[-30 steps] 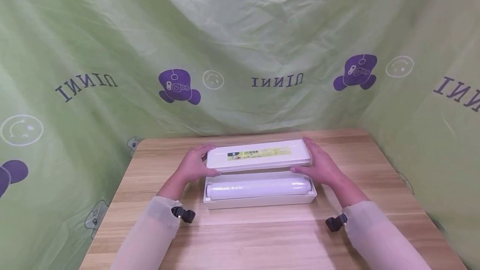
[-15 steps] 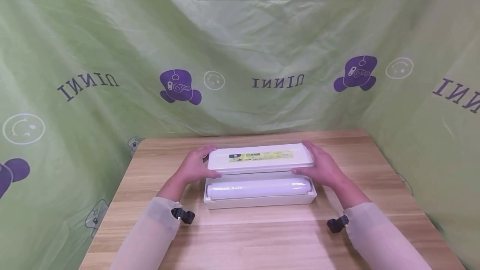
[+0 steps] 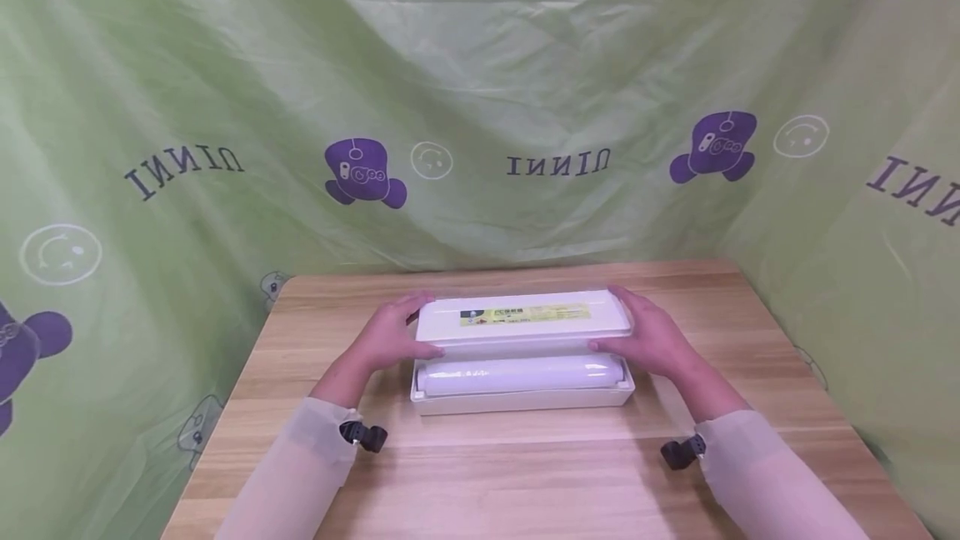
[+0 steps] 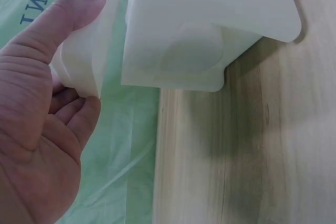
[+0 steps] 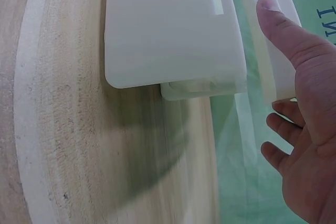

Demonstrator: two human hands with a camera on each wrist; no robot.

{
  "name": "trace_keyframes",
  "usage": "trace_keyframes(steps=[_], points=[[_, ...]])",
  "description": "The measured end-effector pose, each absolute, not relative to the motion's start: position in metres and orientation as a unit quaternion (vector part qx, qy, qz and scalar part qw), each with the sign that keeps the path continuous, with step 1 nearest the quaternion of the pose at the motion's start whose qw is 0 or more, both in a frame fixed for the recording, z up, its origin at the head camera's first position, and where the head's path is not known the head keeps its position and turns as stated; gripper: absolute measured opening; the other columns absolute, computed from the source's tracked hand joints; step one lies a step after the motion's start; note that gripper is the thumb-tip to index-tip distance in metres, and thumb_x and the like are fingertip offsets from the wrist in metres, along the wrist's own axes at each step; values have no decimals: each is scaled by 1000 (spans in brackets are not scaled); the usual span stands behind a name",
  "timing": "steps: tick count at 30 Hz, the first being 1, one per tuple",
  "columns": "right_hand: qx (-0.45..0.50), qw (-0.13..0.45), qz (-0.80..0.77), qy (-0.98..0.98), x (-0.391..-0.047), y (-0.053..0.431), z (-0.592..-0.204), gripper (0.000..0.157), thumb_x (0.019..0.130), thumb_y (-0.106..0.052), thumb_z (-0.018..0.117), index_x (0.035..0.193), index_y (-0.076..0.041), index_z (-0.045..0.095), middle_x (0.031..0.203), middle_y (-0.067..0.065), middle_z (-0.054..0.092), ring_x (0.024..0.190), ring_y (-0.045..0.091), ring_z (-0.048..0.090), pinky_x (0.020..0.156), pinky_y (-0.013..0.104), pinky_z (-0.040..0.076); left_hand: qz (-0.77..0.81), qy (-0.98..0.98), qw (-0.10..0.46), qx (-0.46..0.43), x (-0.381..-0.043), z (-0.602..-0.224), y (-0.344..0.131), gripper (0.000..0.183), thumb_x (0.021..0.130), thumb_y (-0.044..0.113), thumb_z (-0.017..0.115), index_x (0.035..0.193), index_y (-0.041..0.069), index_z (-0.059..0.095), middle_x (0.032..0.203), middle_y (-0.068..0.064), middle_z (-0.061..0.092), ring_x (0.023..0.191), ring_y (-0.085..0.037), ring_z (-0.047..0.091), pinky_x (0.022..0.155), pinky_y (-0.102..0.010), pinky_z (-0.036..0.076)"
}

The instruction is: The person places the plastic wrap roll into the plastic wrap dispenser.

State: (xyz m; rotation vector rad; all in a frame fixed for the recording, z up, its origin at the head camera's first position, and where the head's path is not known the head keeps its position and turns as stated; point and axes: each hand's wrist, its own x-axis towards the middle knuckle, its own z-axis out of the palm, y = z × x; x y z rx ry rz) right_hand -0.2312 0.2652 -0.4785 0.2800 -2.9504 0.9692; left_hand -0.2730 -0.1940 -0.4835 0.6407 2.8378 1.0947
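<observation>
A long white box base (image 3: pixel 525 402) stands on the table, with a shiny roll of cling film (image 3: pixel 517 375) lying inside it. Above and slightly behind the base is its white lid (image 3: pixel 442 325), which bears a yellow printed label (image 3: pixel 525 315). My left hand (image 3: pixel 390 336) grips the lid's left end, thumb at the front. At the opposite end, my right hand (image 3: pixel 654 336) holds the lid the same way. Both wrist views show a gap between lid (image 4: pixel 86 45) and base (image 4: pixel 168 30). In the right wrist view, the lower fingers (image 5: pixel 275 156) lie off the lid.
The wooden table (image 3: pixel 495 473) extends in front of the box and to both sides. A green curtain (image 3: pixel 480 65) with purple cartoon figures and lettering hangs behind the table and along its sides. A small black device (image 3: pixel 372 438) sits at each cuff.
The lid has come down a little toward the box base, with both hands keeping hold of it. The base and the roll stay in place.
</observation>
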Motion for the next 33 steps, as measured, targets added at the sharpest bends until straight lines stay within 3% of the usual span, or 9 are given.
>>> trace_keyframes(steps=[9,20,33], points=[[94,6,306,-947,-223,265,-480,124,71,-73,82,161,-5,32,157,31,40,141,53,40,116,67,32,350,918,39,180,-263,-481,-195,107,62,50,98,153,13,53,158,-6,48,147,-32,41,122,-49,32],[94,14,307,-947,-213,264,-481,122,70,-73,83,161,-8,35,155,30,44,139,52,43,114,66,35,365,910,32,195,-253,-484,-198,107,62,47,99,151,8,54,157,-11,49,146,-32,44,119,-46,37],[80,-1,310,-947,-201,260,-484,124,67,-77,82,161,-11,36,154,29,46,138,52,46,111,68,40,360,914,25,184,-238,-486,-200,105,61,48,99,149,9,56,154,-10,53,144,-34,46,119,-49,37]])
